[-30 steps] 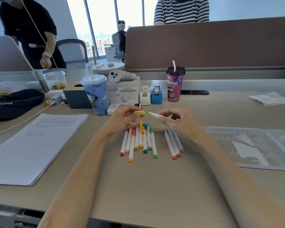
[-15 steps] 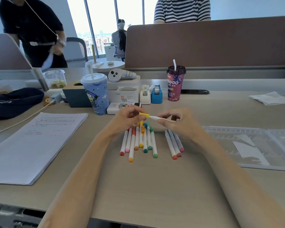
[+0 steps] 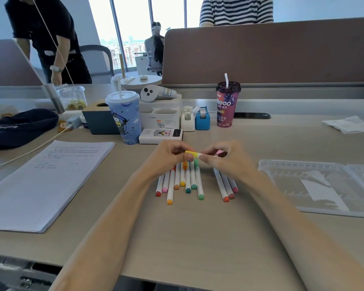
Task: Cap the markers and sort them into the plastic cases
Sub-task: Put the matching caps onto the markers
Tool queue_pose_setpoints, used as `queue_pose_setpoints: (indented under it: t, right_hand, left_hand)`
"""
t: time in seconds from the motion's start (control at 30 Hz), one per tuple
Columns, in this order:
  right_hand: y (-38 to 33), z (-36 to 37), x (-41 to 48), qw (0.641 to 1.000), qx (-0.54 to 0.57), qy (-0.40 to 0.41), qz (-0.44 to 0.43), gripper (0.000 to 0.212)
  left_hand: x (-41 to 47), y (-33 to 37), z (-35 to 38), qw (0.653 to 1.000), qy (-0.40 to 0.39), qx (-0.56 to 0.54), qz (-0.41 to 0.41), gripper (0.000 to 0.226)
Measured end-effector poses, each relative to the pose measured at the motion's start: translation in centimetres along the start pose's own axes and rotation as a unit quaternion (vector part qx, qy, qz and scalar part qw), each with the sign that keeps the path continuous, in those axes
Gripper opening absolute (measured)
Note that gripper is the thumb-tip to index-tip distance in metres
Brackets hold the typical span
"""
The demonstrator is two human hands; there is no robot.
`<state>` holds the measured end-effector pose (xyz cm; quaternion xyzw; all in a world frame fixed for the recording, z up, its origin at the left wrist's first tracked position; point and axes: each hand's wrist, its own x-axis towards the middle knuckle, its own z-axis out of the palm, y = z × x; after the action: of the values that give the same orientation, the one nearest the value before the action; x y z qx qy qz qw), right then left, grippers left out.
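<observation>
The head camera looks down at a tan desk (image 3: 198, 238). Two bare hands meet over the middle of it. The left hand (image 3: 166, 154) pinches a yellow cap (image 3: 191, 152) with its fingertips. The right hand (image 3: 225, 158) grips a white marker (image 3: 206, 154) by its body. The cap sits on the tip of the marker, and the two make one straight line between the hands. I cannot tell if the cap is pushed all the way on.

Right under the hands, a bunch of markers (image 3: 181, 181) lies flat on the desk. They lie side by side, close together, with their colored ends toward the person: red, pink, orange, yellow, teal and green. Just to the right of them lie three more markers (image 3: 226, 185), with orange, red and pink ends. The right wrist covers their far ends.

A clear plastic case (image 3: 315, 185) lies open on the desk to the right of the markers, beside the right arm. It holds a white slip of paper.

A stack of printed paper (image 3: 46, 181) lies on the left. Behind the hands stand a blue cup (image 3: 124, 118) with a straw and a purple drink cup (image 3: 227, 106). Between the two cups are a white box, a white tape holder and a blue tape holder (image 3: 202, 119).
</observation>
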<state>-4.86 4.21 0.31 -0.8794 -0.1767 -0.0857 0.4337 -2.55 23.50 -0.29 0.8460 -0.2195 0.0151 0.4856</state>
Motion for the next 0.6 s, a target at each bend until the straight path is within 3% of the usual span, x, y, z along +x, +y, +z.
queue_pose_setpoints:
  t: [0.1,0.33,0.47,0.6]
  right_hand:
    - [-0.1,0.4,0.0,1.000,0.014,0.010,0.005,0.006]
    - [-0.1,0.6,0.4,0.998,0.033,0.055,0.012,0.011]
    - [0.3,0.2,0.7,0.991,0.083,0.066,0.087,0.013]
    - [0.2,0.2,0.6,0.983,0.114,0.039,0.140,0.016]
  left_hand:
    - [0.1,0.2,-0.5,1.000,-0.004,-0.002,0.003,0.014]
    - [-0.2,0.9,-2.1,0.997,0.070,-0.024,-0.024,0.019]
    - [-0.2,-0.7,-2.8,0.983,0.093,0.133,-0.082,0.010]
    - [-0.1,-1.0,-1.9,0.973,0.012,0.217,-0.079,0.022]
